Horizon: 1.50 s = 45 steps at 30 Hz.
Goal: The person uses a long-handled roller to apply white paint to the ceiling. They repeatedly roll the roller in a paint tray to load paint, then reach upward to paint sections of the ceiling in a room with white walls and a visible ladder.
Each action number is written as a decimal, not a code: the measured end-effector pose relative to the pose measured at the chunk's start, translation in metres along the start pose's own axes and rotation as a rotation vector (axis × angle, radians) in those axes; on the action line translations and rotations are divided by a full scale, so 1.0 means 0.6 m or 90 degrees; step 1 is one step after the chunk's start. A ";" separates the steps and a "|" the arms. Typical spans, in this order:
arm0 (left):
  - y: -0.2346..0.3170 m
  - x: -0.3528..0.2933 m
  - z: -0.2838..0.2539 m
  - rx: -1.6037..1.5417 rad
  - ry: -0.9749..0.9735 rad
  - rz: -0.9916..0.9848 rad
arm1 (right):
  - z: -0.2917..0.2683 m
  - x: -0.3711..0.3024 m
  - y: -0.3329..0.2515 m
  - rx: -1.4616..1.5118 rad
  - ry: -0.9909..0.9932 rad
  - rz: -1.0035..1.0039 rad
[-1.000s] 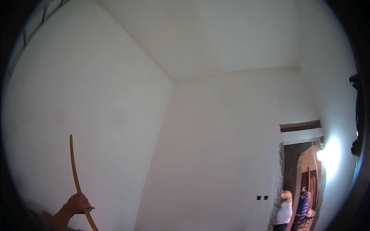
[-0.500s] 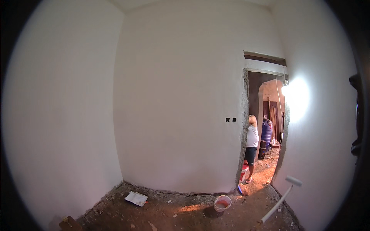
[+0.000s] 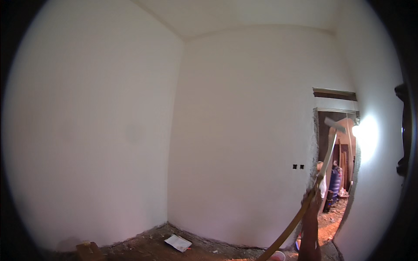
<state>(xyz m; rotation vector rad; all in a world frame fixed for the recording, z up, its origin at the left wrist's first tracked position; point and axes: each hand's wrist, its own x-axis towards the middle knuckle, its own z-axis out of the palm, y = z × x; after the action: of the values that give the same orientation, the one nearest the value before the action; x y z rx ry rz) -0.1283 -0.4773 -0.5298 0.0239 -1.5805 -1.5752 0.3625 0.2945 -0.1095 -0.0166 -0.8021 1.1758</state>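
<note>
White paint roller [image 3: 335, 125] at the upper end of a long pole [image 3: 285, 229], raised at a slant in front of a rough-edged doorway [image 3: 323, 139], roller head tilted down toward the right. Pale upper stretch of pole, then a yellow-brown lower stretch running down leftward and out past the bottom edge. Right hand [image 3: 311, 195] clamped around the pole near the change of colour, blurred, with the forearm [image 3: 310, 232] rising almost upright from the lower edge. Left hand out of view, so impossible to tell whether closed on anything.

Beyond the doorway, partly hidden behind pole and hand, a co-worker [image 3: 322, 185] in a white top; just to the right, a dark blue barrel [image 3: 335, 180] with upright planks [image 3: 343, 167] behind. Above the doorway, a narrow recessed opening [image 3: 335, 95]; at the right edge, a glowing bulb [image 3: 356, 131] beside a bright patch on the right wall [image 3: 379, 187].

Left of the doorway, two dark square socket boxes [image 3: 294, 166] side by side, sunk into the pale far wall [image 3: 239, 130]. Near the corner, on the brown floor [image 3: 143, 250], a white sheet [image 3: 178, 242]; farther left, close to the left wall [image 3: 96, 130], a brown block [image 3: 89, 251]. At the bottom edge, just right of the pole, a pale bucket [image 3: 278, 255], mostly cut off.
</note>
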 end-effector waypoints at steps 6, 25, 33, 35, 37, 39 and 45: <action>-0.008 -0.020 0.236 0.007 0.036 0.025 | 0.198 0.249 0.043 0.037 -0.255 -0.020; 0.238 -0.767 0.170 0.200 -0.169 -0.303 | 0.307 -0.133 0.251 0.443 -0.433 0.406; 0.255 -0.680 0.093 0.414 -0.332 -0.008 | 0.427 -0.220 0.248 0.465 -0.476 0.462; 0.269 -0.662 0.044 0.549 -0.348 0.021 | 0.465 -0.215 0.253 0.478 -0.501 0.483; 0.269 -0.634 0.043 0.508 -0.359 -0.019 | 0.513 -0.172 0.263 0.496 -0.454 0.478; 0.267 -0.596 0.072 0.484 -0.381 -0.038 | 0.559 -0.121 0.285 0.515 -0.467 0.432; 0.289 -0.577 0.258 0.341 -0.223 -0.001 | 0.664 0.030 0.409 0.509 -0.488 0.354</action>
<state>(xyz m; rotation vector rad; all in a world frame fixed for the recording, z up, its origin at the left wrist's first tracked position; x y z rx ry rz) 0.0903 -0.1224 -0.5485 0.0432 -2.2418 -1.1560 -0.0594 0.2583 0.0906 0.9737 -0.9528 2.0158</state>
